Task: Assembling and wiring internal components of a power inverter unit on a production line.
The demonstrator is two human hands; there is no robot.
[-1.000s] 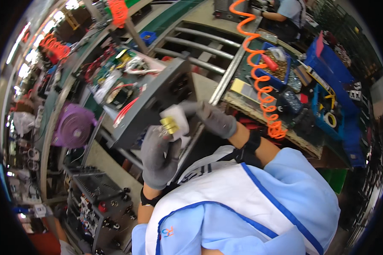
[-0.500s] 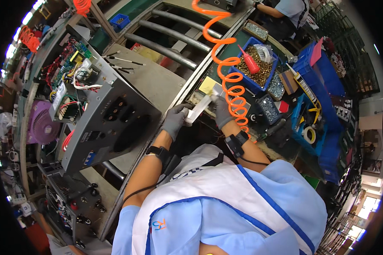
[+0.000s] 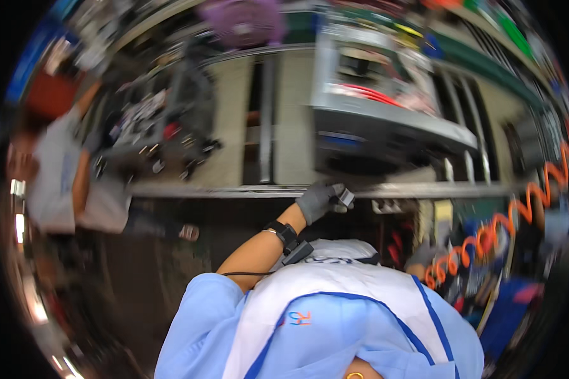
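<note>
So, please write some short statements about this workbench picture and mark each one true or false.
1. The left hand wears a grey glove. True.
2. The left hand rests flat on the floor. False: it is raised at the metal front rail of the bench, its fingers closed round a small dark object.
3. An orange coiled hose hangs at the right. True.
4. The right hand holds the grey metal chassis. False: it is low beside the hose, apart from the chassis; it is too blurred to tell whether it grips anything.
5. A black band sits on the left wrist. True.
</note>
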